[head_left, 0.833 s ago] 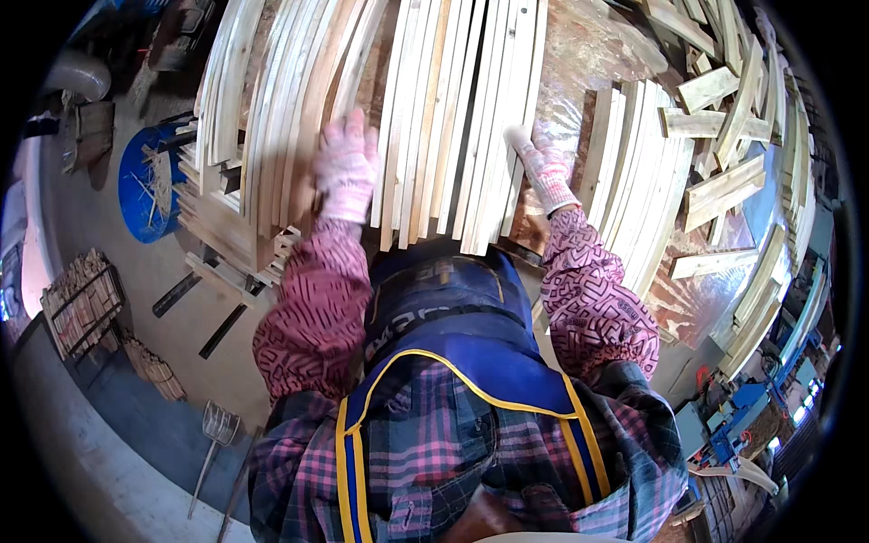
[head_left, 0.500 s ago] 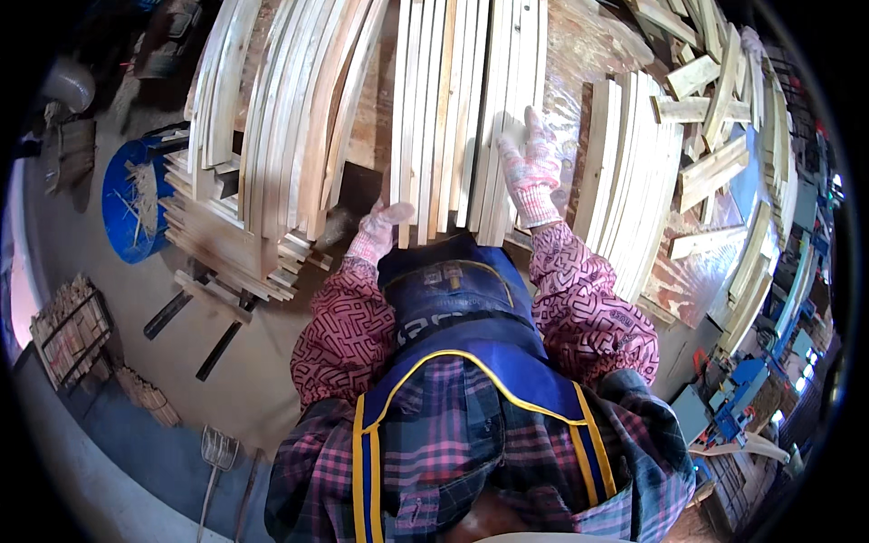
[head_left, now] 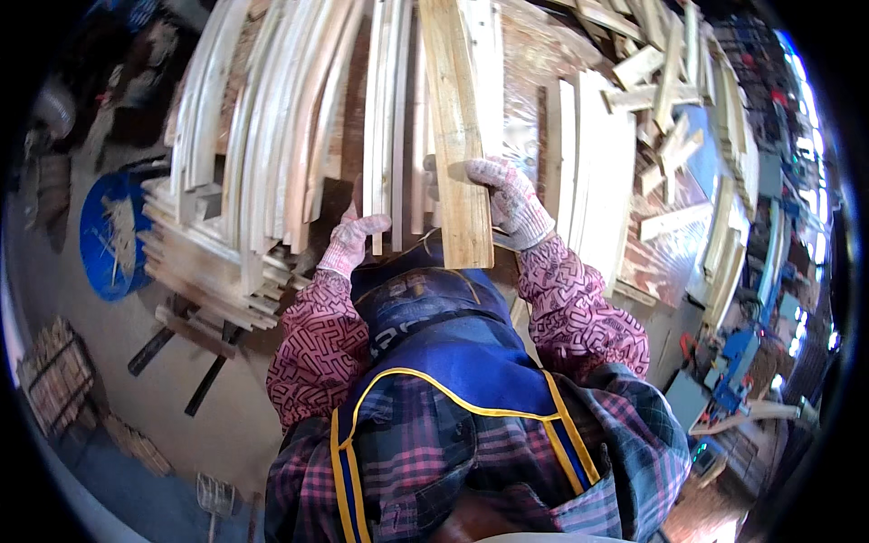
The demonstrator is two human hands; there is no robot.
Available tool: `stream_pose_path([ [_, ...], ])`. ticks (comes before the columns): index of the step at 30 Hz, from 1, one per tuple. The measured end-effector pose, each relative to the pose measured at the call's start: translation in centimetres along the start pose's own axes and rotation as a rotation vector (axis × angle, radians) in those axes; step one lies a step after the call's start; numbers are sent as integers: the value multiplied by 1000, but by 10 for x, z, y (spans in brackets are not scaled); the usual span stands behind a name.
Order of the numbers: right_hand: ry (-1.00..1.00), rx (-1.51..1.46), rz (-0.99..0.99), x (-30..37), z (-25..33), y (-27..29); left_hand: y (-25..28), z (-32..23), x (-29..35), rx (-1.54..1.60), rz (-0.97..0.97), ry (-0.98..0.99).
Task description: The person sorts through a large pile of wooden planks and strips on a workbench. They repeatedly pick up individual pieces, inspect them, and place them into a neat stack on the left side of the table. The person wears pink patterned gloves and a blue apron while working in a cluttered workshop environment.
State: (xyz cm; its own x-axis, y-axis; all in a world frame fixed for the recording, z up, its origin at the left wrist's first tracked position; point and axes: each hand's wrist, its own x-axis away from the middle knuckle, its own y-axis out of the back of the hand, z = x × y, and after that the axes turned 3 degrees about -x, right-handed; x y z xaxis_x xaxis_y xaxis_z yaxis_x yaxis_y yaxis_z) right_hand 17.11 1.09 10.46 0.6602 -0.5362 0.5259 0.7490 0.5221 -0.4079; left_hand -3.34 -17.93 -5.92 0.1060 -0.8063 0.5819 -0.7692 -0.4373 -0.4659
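Observation:
My right hand (head_left: 516, 204), in a pale speckled glove, is closed on the side of a wide wooden board (head_left: 457, 149), its thumb over the top face. The board lies lengthwise over a row of narrow wooden strips, with its near end toward my apron. At the left edge of that row, my left hand (head_left: 348, 240) has its thumb across the near end of a wooden strip (head_left: 378, 172). Its gloved fingers lie along the strip's left side and are partly hidden.
Stacked curved wooden strips (head_left: 272, 136) stand on the left, and more pale strips (head_left: 593, 172) on the right. Loose offcuts (head_left: 665, 95) lie in a heap at far right. A blue tub (head_left: 100, 249) with wood scraps sits on the floor at left.
My right hand has come to grip a board whose broad face now shows above the row. My left hand stays at the row's left edge. The whole view has shifted slightly.

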Motion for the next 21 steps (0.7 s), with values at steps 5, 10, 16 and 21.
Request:
stream_pose_path([
  [5, -256, 642, -398, 30, 60, -20, -53, -67, -4, -1452, -75, 327],
  [10, 369, 1695, -19, 8, 81, 51, -140, -213, 42, -2152, -510, -1341],
  [16, 1051, 1218, -748, -42, 136, 80, -99, -155, 42, -1643, -686, -625],
  [21, 381, 1002, -669, -75, 49, 128, -77, -139, -22, -1604, -909, 32],
])
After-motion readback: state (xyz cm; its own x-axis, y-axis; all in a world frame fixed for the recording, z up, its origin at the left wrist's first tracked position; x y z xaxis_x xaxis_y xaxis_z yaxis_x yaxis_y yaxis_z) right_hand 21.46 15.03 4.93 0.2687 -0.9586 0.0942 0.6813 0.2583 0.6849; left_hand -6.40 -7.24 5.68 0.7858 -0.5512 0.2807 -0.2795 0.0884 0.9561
